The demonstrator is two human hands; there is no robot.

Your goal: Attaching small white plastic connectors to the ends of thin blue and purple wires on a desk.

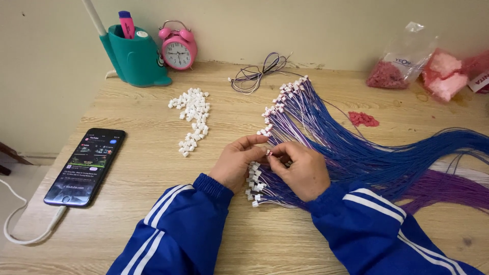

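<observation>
A pale wooden desk (153, 168) stands against a cream wall, spread with a fan of blue and purple wires (356, 153) tipped with white connectors. The left hand (235, 163) and right hand (304, 170) meet over the wire ends, fingertips pinched together on one small connector (268, 152) (too small to see clearly). A heap of loose white connectors (193, 114) lies well apart, a phone (85, 165) farther left.
</observation>
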